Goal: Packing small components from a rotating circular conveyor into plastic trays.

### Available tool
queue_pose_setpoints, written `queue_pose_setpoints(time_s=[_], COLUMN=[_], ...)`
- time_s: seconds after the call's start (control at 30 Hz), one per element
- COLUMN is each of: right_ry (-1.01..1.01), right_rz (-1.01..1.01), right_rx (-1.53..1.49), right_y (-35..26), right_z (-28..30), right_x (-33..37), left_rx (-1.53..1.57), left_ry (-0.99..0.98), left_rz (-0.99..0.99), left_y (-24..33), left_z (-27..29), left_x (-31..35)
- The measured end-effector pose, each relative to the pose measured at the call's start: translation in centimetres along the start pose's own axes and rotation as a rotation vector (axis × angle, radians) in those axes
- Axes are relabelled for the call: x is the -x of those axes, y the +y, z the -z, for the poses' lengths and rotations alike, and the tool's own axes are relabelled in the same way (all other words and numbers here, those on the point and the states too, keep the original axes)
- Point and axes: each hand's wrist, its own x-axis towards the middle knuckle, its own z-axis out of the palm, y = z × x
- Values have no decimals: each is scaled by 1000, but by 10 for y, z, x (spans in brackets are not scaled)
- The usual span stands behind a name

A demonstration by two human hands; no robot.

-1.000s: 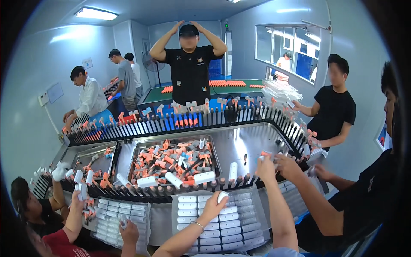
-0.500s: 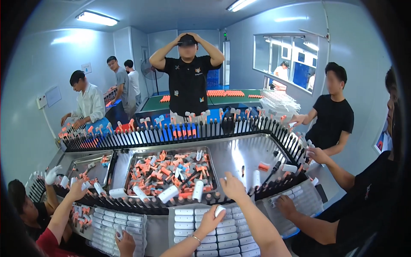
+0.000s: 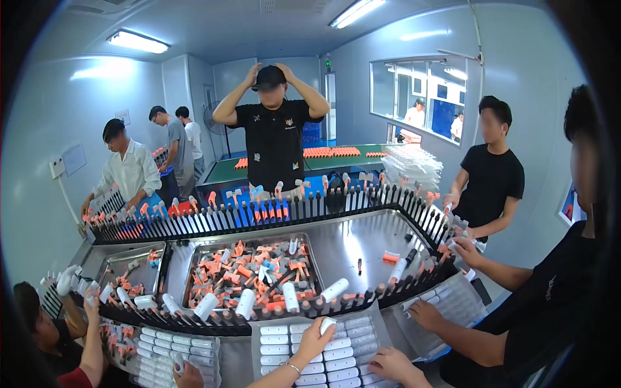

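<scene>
Left hand point(image 3: 312, 341) pinches a smooth, rounded white casing point(image 3: 328, 324) near the translucent tray's point(image 3: 383, 333) far edge; right hand point(image 3: 391, 364) bends over its right edge, grip unclear, beside rows of glossy oblongs point(image 3: 273, 350).

Left head-worn fisheye view, upright, facing forward and down, steel worktable point(image 3: 381, 234) close below

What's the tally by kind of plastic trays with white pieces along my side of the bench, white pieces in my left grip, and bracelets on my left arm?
Plastic trays: 3
White pieces in your left grip: 1
Bracelets: 1
Total: 5
</scene>
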Motion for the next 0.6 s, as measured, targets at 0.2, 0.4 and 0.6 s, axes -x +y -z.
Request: queue_pose_setpoints(time_s=[0.2, 0.4, 0.6], right_ry=[18, 144, 506], right_rz=[-61, 17, -436], right_rx=[21, -153, -688], right_y=[-15, -11, -22], right_z=[13, 37, 74], right_x=[0, -2, -25], left_rx=[88, 60, 60], left_ry=[3, 13, 2], left_rz=[-5, -20, -27], left_y=[-3, 8, 5], left_z=[-1, -7, -6], left_x=[-8, -8, -7])
